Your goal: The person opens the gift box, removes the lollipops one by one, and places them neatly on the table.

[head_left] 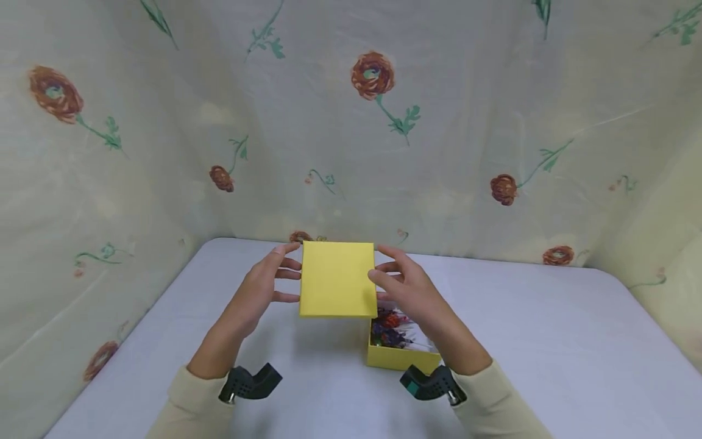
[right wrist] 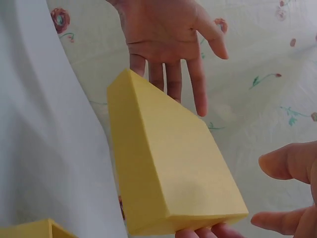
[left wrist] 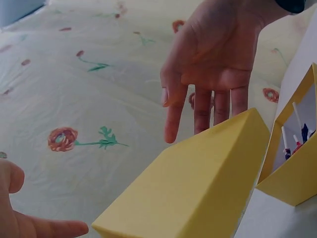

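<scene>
Yellow lid [head_left: 337, 280]: is hanging above the table [head_left: 548, 341], between both hands
Left hand [head_left: 258, 292]: is spreading its fingers straight, tips touching the lid's left edge
Right hand [head_left: 411, 283]: is supporting the lid's right side with extended, uncurled fingers
Open yellow box [head_left: 403, 358]: is sitting lower right, holding lollipops [head_left: 389, 326]
</scene>
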`<state>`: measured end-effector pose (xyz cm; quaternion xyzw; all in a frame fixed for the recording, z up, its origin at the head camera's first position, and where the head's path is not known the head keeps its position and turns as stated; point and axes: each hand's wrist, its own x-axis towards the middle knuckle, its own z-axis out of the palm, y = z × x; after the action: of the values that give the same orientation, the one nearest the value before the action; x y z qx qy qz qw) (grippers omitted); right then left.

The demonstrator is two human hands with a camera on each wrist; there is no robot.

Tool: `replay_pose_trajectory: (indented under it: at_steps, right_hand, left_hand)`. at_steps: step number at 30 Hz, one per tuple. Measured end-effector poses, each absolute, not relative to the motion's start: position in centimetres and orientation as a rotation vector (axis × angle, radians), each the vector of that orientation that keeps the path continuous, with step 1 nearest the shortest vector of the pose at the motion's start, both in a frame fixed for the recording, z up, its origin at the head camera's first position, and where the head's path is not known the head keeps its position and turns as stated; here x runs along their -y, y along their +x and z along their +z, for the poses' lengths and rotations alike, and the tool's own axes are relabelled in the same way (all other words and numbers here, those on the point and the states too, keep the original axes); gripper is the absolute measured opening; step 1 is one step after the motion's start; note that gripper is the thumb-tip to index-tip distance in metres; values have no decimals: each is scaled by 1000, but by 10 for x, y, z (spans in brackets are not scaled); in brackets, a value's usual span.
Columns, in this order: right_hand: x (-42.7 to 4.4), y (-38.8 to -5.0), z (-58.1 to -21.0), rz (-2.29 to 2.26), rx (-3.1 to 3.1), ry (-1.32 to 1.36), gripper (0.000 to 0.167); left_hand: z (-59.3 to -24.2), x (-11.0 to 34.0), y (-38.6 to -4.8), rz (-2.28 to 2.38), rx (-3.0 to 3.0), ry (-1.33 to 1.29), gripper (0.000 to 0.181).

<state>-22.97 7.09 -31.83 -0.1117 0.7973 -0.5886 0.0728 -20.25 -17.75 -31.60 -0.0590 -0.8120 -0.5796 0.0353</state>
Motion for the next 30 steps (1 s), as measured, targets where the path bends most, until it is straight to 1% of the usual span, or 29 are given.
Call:
replay_pose_trajectory:
  at_steps: [4, 9, 15, 20, 23, 24, 30]
  right_hand:
    - [-64, -232, -319, -1776, -2379, -347, 66]
    - [-56, -235, -319, -1770, -2378, -348, 62]
    - [-45, -238, -320, -1786, -2359, -287, 57]
    - [-38, -242, -325, -1826, -2329, -285, 53]
    - [-35, -245, -329, -1835, -2319, -313, 50]
    - [-34, -246, -330, -1834, -2318, -320, 48]
    - [-28, -251, -341, -1869, -2323, -330, 41]
  left_hand:
    - [-316, 179, -202, -1694, 2533, -136, 55]
    - [-317, 180, -202, -1557, 2569, -72, 56]
    - [-317, 187, -201, -1482, 2570, -89, 57]
    - [-321, 197, -204, -1518, 2554, -102, 55]
    - [-338, 205, -218, -1526, 2535, -112, 57]
    - [-348, 208, -227, -1513, 2531, -107, 56]
    - [-393, 218, -266, -1459, 2511, -9, 59]
